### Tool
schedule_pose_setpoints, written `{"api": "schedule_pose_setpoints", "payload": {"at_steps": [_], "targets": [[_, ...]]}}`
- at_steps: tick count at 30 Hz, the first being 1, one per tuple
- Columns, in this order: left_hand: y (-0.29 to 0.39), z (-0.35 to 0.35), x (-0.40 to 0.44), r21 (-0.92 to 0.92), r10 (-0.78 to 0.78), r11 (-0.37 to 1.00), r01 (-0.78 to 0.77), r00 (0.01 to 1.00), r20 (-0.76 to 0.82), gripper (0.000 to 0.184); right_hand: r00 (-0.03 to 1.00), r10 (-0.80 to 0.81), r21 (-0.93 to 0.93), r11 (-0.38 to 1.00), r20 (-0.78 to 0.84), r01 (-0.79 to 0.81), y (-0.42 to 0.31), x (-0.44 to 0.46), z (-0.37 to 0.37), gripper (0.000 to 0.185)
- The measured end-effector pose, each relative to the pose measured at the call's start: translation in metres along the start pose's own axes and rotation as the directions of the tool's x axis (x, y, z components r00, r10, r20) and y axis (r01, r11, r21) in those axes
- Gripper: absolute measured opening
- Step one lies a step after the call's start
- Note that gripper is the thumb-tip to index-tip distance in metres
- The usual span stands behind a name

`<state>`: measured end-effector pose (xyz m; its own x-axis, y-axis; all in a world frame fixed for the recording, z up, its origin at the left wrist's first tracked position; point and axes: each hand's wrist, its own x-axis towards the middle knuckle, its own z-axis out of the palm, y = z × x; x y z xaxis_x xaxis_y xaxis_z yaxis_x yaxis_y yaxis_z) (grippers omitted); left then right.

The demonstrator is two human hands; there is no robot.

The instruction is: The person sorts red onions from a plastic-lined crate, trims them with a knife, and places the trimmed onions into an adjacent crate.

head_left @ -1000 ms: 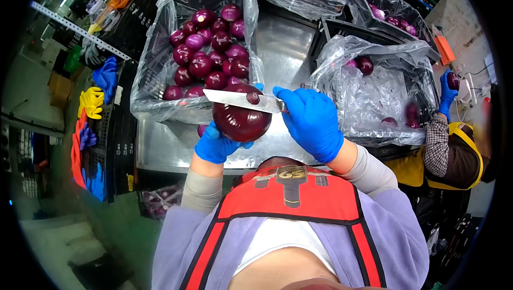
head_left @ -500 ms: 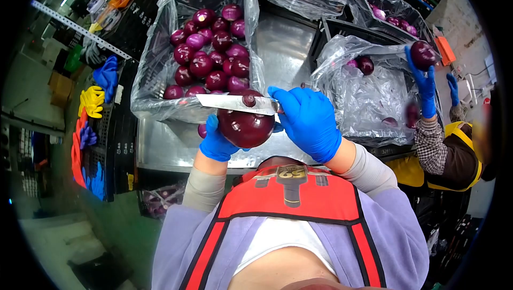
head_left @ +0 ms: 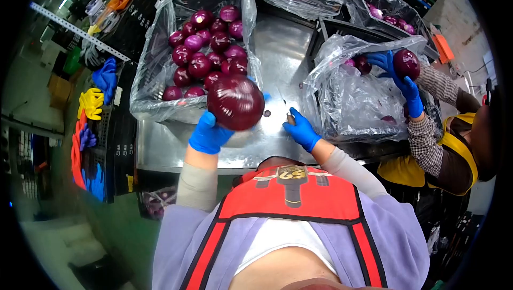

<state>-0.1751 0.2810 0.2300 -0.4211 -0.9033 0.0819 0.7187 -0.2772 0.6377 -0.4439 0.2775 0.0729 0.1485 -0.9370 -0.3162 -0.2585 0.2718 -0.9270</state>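
Note:
My left hand (head_left: 209, 133), in a blue glove, is closed around a large peeled red onion (head_left: 235, 102) and holds it up at the near edge of a lined crate. The onion is slightly smeared by motion. Lower and to the right, my gloved right hand (head_left: 303, 130) grips a knife (head_left: 291, 118) by its handle, over the steel table. The blade can hardly be made out. A small dark round piece (head_left: 267, 113) lies on the metal between my hands.
A plastic-lined crate (head_left: 140, 79) with several peeled red onions stands at left. Another lined crate (head_left: 352, 135) at right holds a few onions. A co-worker in blue gloves holds an onion (head_left: 406, 65) above it. More onion crates stand behind; gloves (head_left: 92, 103) hang at left.
My left hand has lifted the onion up and left, towards the crate. My right hand has drawn the knife away from the onion and down. The co-worker's hands came together around their onion.

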Motion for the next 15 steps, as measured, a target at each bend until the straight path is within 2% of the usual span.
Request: {"api": "schedule_pose_setpoints", "payload": {"at_steps": [1, 2, 4, 6, 7, 8, 9, 10, 11, 12, 13, 14, 15], "targets": [[0.007, -0.005, 0.006, 0.005, 0.014, 1.000, -0.014, 0.996, -0.090, 0.098, 0.999, -0.021, -0.145, 0.989, -0.048, 0.014, 0.007, 0.000, 0.000, 0.074], [0.015, -0.009, 0.012, 0.124, 0.084, 0.990, -0.071, 0.991, -0.104, 0.091, 0.995, -0.048, -0.287, 0.958, -0.089, 0.020, 0.013, 0.000, 0.000, 0.078], [0.042, -0.016, 0.036, 0.253, 0.094, 0.966, -0.059, 0.987, -0.128, 0.087, 0.990, -0.091, -0.277, 0.959, -0.110, 0.058, 0.018, -0.006, 0.000, 0.079], [0.060, -0.019, 0.068, 0.365, 0.201, 0.919, -0.149, 0.973, -0.109, 0.082, 0.898, -0.420, -0.482, 0.819, -0.133, 0.312, 0.021, -0.015, -0.002, 0.085], [0.069, -0.021, 0.084, 0.428, 0.222, 0.893, -0.137, 0.962, -0.156, 0.081, 0.851, -0.518, -0.562, 0.730, -0.084, 0.389, 0.014, -0.025, -0.006, 0.078], [0.079, -0.025, 0.101, 0.490, 0.246, 0.863, -0.122, 0.949, -0.197, 0.079, 0.853, -0.513, -0.561, 0.735, -0.092, 0.381, -0.002, -0.037, -0.010, 0.078], [0.088, -0.041, 0.121, 0.540, 0.244, 0.837, -0.090, 0.944, -0.221, 0.076, 0.945, -0.327, -0.389, 0.866, 0.033, 0.313, -0.024, -0.051, -0.015, 0.072], [0.095, -0.064, 0.141, 0.588, 0.244, 0.807, -0.059, 0.939, -0.241, 0.073, 0.970, -0.150, -0.220, 0.957, 0.190, 0.191, -0.042, -0.063, -0.019, 0.067], [0.100, -0.085, 0.159, 0.635, 0.273, 0.769, -0.074, 0.936, -0.222, 0.069, 0.961, -0.111, -0.165, 0.974, 0.253, 0.157, -0.055, -0.073, -0.023, 0.060], [0.104, -0.103, 0.174, 0.680, 0.301, 0.728, -0.088, 0.932, -0.202, 0.065, 0.965, -0.109, -0.160, 0.976, 0.240, 0.150, -0.067, -0.084, -0.029, 0.060], [0.105, -0.114, 0.184, 0.702, 0.346, 0.707, -0.087, 0.908, -0.236, 0.060, 0.951, -0.131, -0.028, 0.989, 0.281, 0.144, -0.079, -0.096, -0.035, 0.059], [0.108, -0.146, 0.200, 0.815, 0.441, 0.567, -0.120, 0.880, -0.177, 0.061, 0.936, -0.157, 0.104, 0.986, 0.315, 0.131, -0.092, -0.108, -0.044, 0.058], [0.106, -0.140, 0.200, 0.839, 0.464, 0.538, -0.076, 0.858, -0.220, 0.060, 0.928, -0.190, 0.136, 0.979, 0.321, 0.153, -0.104, -0.118, -0.054, 0.057]]}}
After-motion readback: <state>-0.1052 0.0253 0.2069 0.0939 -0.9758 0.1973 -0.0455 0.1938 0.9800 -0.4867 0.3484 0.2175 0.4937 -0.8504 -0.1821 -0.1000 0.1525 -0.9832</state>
